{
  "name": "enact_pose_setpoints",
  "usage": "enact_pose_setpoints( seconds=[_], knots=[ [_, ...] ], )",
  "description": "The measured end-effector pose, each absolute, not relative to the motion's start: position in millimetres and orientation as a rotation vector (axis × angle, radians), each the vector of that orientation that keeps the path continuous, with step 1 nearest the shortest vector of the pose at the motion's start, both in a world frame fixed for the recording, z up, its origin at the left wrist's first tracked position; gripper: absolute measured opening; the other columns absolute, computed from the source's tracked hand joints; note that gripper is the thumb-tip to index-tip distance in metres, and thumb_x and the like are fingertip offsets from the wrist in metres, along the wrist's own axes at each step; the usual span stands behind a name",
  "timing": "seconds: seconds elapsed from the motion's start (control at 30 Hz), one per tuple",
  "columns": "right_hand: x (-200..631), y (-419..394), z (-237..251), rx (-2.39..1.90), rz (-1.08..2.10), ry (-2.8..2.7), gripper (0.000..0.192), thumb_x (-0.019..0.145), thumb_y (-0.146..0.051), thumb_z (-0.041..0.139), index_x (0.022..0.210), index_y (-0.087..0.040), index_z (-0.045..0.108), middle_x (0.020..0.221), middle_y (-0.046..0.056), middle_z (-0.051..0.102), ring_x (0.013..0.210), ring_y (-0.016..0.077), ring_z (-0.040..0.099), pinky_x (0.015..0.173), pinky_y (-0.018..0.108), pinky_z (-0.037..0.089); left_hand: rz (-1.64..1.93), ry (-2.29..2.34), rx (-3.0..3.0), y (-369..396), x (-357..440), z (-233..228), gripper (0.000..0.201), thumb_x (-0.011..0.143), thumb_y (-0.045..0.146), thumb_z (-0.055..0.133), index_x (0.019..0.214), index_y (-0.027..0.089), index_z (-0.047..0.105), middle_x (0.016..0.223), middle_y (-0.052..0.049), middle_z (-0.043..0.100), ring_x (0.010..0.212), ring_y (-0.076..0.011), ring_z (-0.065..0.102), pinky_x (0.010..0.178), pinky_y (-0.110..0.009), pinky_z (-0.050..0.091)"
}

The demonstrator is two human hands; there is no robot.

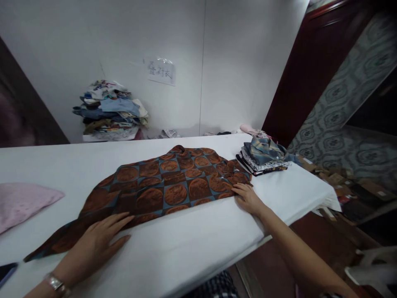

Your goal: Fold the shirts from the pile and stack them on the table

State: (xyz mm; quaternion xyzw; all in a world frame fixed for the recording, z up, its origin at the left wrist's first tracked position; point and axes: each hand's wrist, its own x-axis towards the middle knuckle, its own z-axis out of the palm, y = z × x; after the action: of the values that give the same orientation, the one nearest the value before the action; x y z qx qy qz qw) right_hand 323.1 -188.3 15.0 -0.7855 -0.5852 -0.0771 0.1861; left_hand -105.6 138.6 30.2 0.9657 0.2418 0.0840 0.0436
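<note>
Left hand [98, 242] open; right hand [248, 199] extended, can't tell if pinching. Uneven drag could crease brown-teal printed cloth shirt [175, 182] toward white tabletop's [189, 238] front edge.

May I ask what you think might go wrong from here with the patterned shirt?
The patterned shirt lies right beside the folded stack, so a tug by the right hand might disturb it. The shirt's long sleeve ends near a dark flat object, which could get nudged.
</note>
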Motion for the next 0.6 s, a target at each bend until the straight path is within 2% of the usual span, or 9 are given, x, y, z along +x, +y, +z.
enact_pose_setpoints(
  seconds=[0.1,0.23,0.43,0.6],
  knots=[
    [332,-190,14,-2.259,-0.248,-1.675,0.041,0.081,-0.014,0.048,0.118,-0.020,0.066,0.127,0.012,0.061,0.122,0.0281,0.052,0.102,0.051,0.036,0.213,0.775,3.010,149,-106,26,0.048,0.082,0.031,0.043,0.126,0.025,0.060,0.132,-0.003,0.060,0.121,-0.0243,0.055,0.104,-0.041,0.042],
    [349,-185,13,-2.307,-0.298,-1.684,0.040,0.081,-0.010,0.047,0.112,-0.023,0.068,0.121,0.010,0.065,0.117,0.0264,0.057,0.103,0.053,0.035,0.196,0.868,3.048,157,-95,34,0.055,0.074,0.011,0.037,0.122,0.020,0.064,0.129,-0.006,0.063,0.118,-0.0257,0.057,0.100,-0.043,0.045],
    [378,-175,10,-2.203,-0.261,-1.642,0.039,0.072,-0.008,0.048,0.102,-0.019,0.072,0.109,0.011,0.071,0.103,0.0248,0.065,0.091,0.041,0.051,0.154,0.918,3.023,152,-82,51,0.047,0.076,0.006,0.035,0.108,0.018,0.068,0.115,-0.010,0.067,0.106,-0.0232,0.061,0.089,-0.036,0.049],
    [379,-190,19,-2.183,-0.159,-1.713,0.043,0.068,-0.007,0.041,0.097,-0.017,0.071,0.103,0.010,0.072,0.097,0.0227,0.068,0.085,0.036,0.054,0.015,0.969,2.980,132,-94,62,0.038,0.082,0.007,0.033,0.100,0.019,0.065,0.105,-0.008,0.065,0.096,-0.0205,0.063,0.075,-0.031,0.050]
  ],
)
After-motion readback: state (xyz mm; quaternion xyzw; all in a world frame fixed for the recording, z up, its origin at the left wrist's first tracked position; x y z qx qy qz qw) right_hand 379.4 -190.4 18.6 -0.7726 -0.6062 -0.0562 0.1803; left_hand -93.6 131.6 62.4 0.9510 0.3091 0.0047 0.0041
